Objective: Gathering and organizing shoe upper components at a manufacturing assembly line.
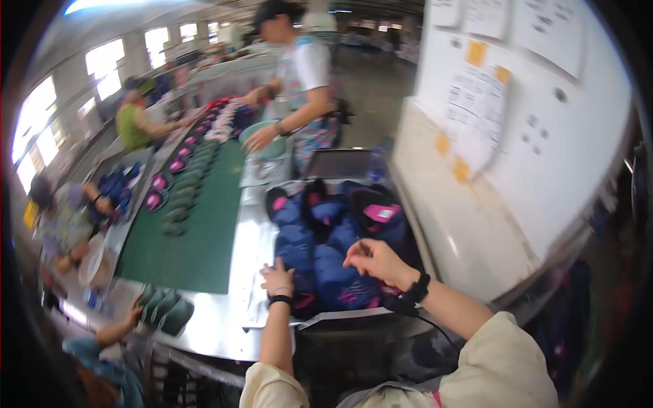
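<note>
A tray point(326, 318) in front of me is filled with dark blue padded slippers point(335, 277), some with black openings and bright pink patches. On one black opening at the far right lies a pink tag point(381, 213). My left hand point(277, 280) is at the tray's left side, fingers spread and holding nothing I can see. Above the slippers hovers my right hand point(376, 262), its fingers curled together. Whether something small is between those fingers is hidden. Black bands circle both my wrists, and a cable runs from the right one.
Left of the tray runs a green conveyor belt point(204, 262) carrying rows of green and pink-marked pieces. A person point(306, 88) stands across it, and others work along the left. One hand holds green pieces point(165, 311). A white board point(469, 224) with papers rises on my right.
</note>
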Available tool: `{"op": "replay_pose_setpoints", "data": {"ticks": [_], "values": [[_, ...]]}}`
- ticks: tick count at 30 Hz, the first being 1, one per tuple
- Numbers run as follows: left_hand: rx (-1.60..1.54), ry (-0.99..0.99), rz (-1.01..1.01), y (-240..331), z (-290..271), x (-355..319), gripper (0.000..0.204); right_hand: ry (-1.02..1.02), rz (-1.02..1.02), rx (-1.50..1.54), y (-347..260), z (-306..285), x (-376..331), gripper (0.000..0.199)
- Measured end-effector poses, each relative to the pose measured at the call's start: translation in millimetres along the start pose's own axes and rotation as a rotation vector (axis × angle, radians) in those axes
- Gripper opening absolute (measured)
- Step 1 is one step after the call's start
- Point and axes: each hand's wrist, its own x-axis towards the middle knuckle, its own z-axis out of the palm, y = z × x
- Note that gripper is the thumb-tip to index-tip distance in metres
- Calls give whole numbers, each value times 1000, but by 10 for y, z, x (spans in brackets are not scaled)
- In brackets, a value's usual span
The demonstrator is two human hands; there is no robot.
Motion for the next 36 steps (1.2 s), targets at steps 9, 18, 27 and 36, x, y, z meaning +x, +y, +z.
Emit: {"op": "replay_pose_setpoints", "data": {"ticks": [9,18,27,36], "values": [[-198,-55,358,135,456,422,52,-301,314,-289,533,-697,-3342,26],[-266,230,802,1391,-1286,-1892,29,912,909,-139,1686,-1276,-7479,27],[-816,-556,1715,4023,-1004,-6781,27,2241,707,-492,3482,-2005,-10429,43],[-22,-597,1752,5123,1496,-8727,78,2271,302,362,3019,-1946,-10303,30]]}}
